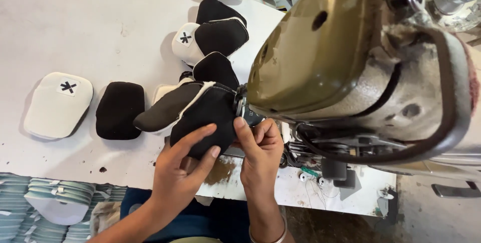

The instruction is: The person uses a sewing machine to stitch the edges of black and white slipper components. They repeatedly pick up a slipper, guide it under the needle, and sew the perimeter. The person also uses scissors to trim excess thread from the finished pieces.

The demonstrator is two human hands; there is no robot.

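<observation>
stacks at 7 o'clock: pale green and white padded pieces (45, 208) piled below the table edge.
white pad at 9 o'clock: a rounded white pad (57, 105) lies flat on the white table (75, 22); near its top sits a small square white label with a black star-shaped mark.
black pad beside it: a flat black pad (119, 110), no label showing.
chain at 11 to 12 o'clock: more black and white pads (215, 35) trail away in a linked row; one white face carries the same small black-star label.
left hand: the left hand (183, 165) is spread open under and against the black piece (203, 117), fingers pressing it, not closed round it.
black piece: at centre, its right edge touching the needle area of the sewing machine.
right hand: the right hand (260, 147) has fingertips pinched together on that edge, just beside the needle.
sewing machine at 2 to 3 o'clock: olive and grey sewing machine (345, 57), worn, with a dark belt round its head.
step in hand: judged as feeding the piece's edge in for stitching.
next move calls for: likely a steady turn of the curved edge, fingertips kept off the needle.
</observation>
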